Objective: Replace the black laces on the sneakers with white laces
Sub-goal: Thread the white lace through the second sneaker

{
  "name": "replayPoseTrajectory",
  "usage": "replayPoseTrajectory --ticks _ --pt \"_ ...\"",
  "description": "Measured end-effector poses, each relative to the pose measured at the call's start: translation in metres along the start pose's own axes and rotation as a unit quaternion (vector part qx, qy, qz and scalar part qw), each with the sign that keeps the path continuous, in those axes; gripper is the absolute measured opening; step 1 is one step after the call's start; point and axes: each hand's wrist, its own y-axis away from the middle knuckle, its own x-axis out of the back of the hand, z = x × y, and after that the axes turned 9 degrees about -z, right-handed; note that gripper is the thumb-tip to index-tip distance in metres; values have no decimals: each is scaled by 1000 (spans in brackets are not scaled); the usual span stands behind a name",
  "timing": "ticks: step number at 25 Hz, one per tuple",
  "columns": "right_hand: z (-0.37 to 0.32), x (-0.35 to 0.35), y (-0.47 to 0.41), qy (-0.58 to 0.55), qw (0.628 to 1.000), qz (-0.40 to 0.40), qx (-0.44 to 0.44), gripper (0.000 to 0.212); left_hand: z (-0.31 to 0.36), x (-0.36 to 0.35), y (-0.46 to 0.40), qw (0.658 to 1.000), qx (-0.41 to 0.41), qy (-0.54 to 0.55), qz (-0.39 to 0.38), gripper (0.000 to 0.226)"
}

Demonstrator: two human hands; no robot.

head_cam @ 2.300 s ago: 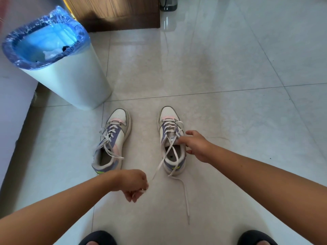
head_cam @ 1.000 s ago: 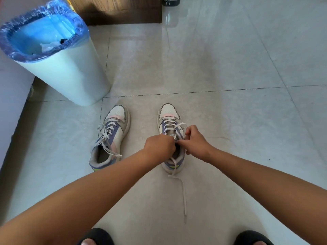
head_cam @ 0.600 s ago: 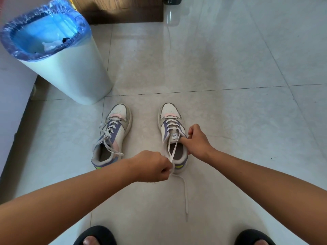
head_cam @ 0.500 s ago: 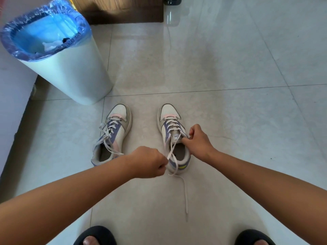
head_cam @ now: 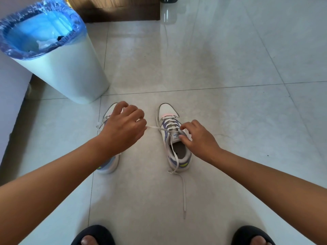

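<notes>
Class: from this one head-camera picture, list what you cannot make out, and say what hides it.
- Left sneaker: mostly hidden by the left hand.
- Tongue label on the right sneaker: print too small.
- Bin contents: partly hidden by the blue liner.
- Right hand covers the eyelet it works.

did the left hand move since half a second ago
Yes. The left hand has swung left and away from the person, from just left of the right sneaker to over the left sneaker, pulling a white lace sideways.

Left hand pulling white lace, right hand pinching sneaker tongue
</notes>
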Motion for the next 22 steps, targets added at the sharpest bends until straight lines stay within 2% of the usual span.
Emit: replayPoseTrajectory --ticks 2,4,8,9,11,12,14,15,17,18,20,22 --pt "-3 0 -13 108 993 -30 42 33 7 -7 7 999 -38 -2 -15 25" --pt "-7 -3 -24 180 979 -41 85 32 15 -10 13 998 -52 18 -29 23" --pt "-14 -3 -33 156 980 5 125 22 21 -14 29 994 -43 69 -75 32" --pt "-14 -1 -33 160 976 32 143 15 24 -12 32 989 -18 105 -98 38" --pt "-15 2 -31 165 961 102 196 7 30 -10 24 968 98 198 -122 48" --pt "-15 3 -30 170 951 125 225 9 31 -10 13 936 166 271 -152 52" --pt "-15 5 -29 172 936 148 270 8 32 -10 -12 816 268 453 -238 48" --pt "-16 7 -28 167 931 155 285 7 34 -13 -23 754 290 527 -263 44" --pt "-20 11 -29 148 927 157 305 5 39 -15 -36 665 303 624 -278 42" --pt "-23 13 -29 136 927 156 314 4 42 -15 -38 635 304 650 -284 42" --pt "-28 16 -29 102 934 146 309 3 45 -15 -38 611 305 674 -281 38" --pt "-33 15 -31 30 969 111 219 4 40 -14 -37 593 314 695 -258 30"
